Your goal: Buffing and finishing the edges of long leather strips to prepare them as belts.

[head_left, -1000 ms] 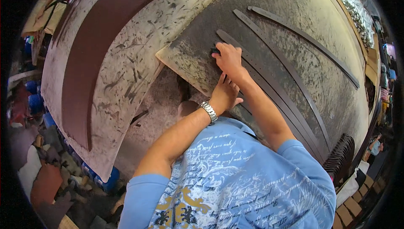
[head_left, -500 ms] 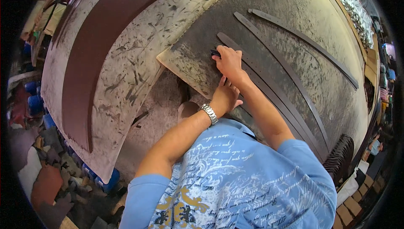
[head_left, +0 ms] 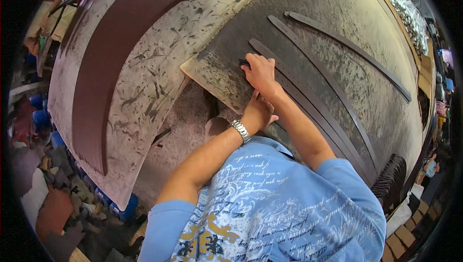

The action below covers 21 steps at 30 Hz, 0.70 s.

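Note:
My right hand (head_left: 262, 75) is closed, its fingers pinching a small black piece (head_left: 243, 62) whose kind I cannot make out. It is low over the dark-smeared board. My left hand (head_left: 258, 112), with a metal watch (head_left: 239, 131) on the wrist, lies just nearer to me, palm down, its thumb apart. The right wrist hides its fingertips. A thin dark strip (head_left: 280, 125) shows beside the left thumb; most of it is covered. Right of my hands lies a dark brown belt strap (head_left: 308, 99) with a rounded, punched end.
Two more belt straps, a middle one (head_left: 318, 64) and a far-right one (head_left: 349, 46), lie on the board (head_left: 386, 127). Many dark strips (head_left: 389, 177) stand bunched at its right edge. A long curved brown piece (head_left: 91, 93) lies on the left board. Scraps (head_left: 55, 209) cover the floor.
My right hand has shifted slightly left and toward me with the black piece. The left hand has barely moved, its fingers now more hidden by the right wrist.

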Each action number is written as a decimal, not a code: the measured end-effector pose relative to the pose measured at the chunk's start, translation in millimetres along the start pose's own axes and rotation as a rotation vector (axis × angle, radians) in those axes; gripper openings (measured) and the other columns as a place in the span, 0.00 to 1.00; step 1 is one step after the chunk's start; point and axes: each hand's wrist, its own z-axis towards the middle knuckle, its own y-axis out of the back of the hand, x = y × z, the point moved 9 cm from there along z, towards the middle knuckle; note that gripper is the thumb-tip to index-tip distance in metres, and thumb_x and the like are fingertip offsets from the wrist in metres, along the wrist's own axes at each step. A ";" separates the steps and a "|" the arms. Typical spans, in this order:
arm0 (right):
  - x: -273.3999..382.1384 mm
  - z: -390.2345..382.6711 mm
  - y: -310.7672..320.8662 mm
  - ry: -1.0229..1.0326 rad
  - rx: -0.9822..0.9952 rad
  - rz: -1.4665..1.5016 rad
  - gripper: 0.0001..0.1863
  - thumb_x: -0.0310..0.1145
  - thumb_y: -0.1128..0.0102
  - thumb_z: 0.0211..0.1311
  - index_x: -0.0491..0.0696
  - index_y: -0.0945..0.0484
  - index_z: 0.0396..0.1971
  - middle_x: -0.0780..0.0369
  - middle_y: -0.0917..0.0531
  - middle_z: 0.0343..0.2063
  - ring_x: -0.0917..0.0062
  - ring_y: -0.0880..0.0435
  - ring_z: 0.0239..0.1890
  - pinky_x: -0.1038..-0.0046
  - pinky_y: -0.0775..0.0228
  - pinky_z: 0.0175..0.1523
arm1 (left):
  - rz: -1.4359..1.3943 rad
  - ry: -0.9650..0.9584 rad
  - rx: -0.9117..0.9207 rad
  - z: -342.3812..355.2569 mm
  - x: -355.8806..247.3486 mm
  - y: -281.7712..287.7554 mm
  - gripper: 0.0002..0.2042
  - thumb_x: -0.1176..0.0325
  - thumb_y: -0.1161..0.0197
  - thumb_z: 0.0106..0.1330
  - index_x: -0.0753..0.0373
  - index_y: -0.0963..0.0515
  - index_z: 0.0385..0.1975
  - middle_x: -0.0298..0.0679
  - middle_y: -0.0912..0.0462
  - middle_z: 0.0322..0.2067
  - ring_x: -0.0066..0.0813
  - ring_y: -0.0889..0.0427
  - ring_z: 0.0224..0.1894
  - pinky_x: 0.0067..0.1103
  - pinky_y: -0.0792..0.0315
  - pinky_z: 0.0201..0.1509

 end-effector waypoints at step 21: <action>0.3 -18.8 3.1 -0.029 0.026 -0.030 0.08 0.34 0.34 0.57 0.50 0.24 0.32 0.62 0.21 0.30 0.63 0.21 0.38 0.57 0.41 0.43 | -0.040 -0.066 -0.236 -2.7 5.4 12.6 0.33 0.46 0.39 0.63 0.66 0.28 0.61 0.50 0.30 0.64 0.48 0.38 0.70 0.46 0.57 0.76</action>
